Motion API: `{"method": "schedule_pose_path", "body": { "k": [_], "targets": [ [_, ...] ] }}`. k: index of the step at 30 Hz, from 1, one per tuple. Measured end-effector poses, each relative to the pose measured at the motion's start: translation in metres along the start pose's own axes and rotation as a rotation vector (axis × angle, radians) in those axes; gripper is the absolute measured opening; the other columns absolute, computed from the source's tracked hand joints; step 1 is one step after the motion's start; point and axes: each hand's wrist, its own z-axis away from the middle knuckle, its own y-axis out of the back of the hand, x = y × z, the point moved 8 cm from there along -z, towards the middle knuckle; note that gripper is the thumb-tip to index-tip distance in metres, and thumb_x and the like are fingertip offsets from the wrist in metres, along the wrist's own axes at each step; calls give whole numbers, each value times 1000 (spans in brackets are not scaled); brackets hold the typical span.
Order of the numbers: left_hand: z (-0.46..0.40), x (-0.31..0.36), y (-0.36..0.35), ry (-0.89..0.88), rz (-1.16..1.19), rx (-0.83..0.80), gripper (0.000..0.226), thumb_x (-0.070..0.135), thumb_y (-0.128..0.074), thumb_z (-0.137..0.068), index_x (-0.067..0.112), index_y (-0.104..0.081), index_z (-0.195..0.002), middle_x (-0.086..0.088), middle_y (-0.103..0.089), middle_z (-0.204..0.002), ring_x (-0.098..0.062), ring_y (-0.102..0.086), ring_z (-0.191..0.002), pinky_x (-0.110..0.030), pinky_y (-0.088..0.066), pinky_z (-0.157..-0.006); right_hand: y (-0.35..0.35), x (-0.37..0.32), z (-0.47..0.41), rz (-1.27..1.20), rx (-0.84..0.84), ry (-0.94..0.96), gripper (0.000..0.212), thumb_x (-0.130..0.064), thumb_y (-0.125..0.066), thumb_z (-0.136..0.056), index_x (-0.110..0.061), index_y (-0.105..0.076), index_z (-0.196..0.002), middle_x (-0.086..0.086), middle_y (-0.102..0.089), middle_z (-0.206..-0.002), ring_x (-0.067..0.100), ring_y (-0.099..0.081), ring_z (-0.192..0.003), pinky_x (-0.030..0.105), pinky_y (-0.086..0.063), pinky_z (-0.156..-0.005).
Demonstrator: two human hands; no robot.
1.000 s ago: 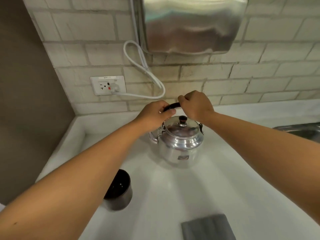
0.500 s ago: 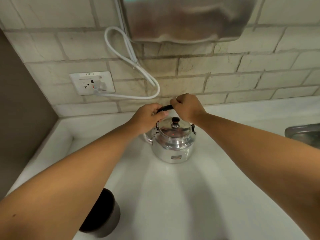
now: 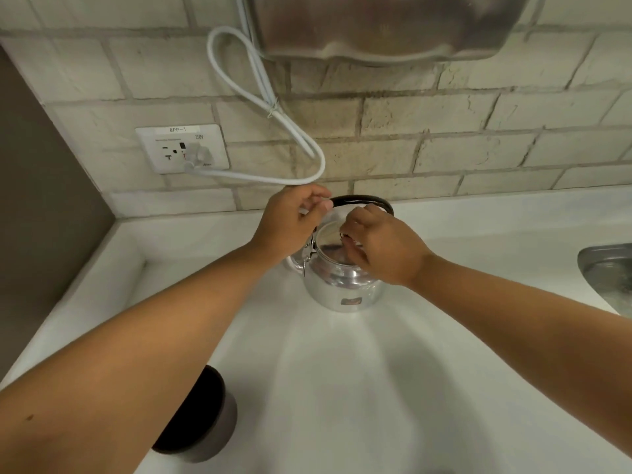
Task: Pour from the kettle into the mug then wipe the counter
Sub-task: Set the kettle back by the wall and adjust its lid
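The kettle (image 3: 342, 285) stands on the counter (image 3: 342, 388), the mug (image 3: 205, 422) nearer. The left hand (image 3: 290, 227) pinches the black handle (image 3: 362, 200) upright; the right hand (image 3: 379, 248) pinches the lid, likely to steady it for pouring.

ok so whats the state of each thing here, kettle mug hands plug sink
kettle: upright on the counter, lid on, handle raised
mug: upright, partly hidden by the left arm, contents cannot be told
left hand: closed on the handle's left end
right hand: fingers down on the lid
cord: plugged into the wall socket
sink: only an edge shows
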Motion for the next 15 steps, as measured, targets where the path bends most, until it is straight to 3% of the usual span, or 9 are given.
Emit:
{"method": "schedule_pose_path", "body": {
  "k": [2,6,8,11,15],
  "targets": [
    [-1,-1,0,-19,11,37,19,21,-66,-88,10,-72,-102,4,-71,-90,12,-61,-78,-3,-45,-73,-3,6,-1,-4,-20,-51,22,-15,-53,-91,-1,-69,-93,15,-63,-92,30,-57,-82,36,-48,-59],
    [-14,-16,-6,80,21,80,18,19,-65,-88,7,-74,-98,-6,-76,-90,-11,-68,-80,-13,-50,-76,-3,11,-10,11,-39,-82,22,-19,-55,-88,-6,-73,-85,9,-62,-85,25,-57,-78,29,-43,-54],
    [-22,-27,-11,158,-2,76,18,20,-65,-88,7,-75,-96,-9,-76,-90,-12,-66,-79,-6,-45,-71,-4,13,-13,21,-48,-102,21,-20,-57,-85,-7,-73,-81,8,-61,-80,23,-56,-74,26,-37,-52],
    [-30,-45,-20,287,-15,25,21,22,-67,-87,5,-75,-96,-12,-76,-94,-19,-68,-88,-16,-46,-77,-2,14,-15,7,-25,-126,20,-18,-60,-82,-5,-73,-74,9,-60,-74,24,-54,-68,26,-34,-51],
    [-36,-56,-26,360,-36,-47,24,24,-68,-85,3,-76,-95,-12,-75,-96,-13,-62,-82,-17,-43,-75,-3,13,-14,-4,-19,-132,21,-18,-58,-82,-5,-73,-74,10,-62,-73,27,-56,-72,31,-43,-52]
  ]
}}
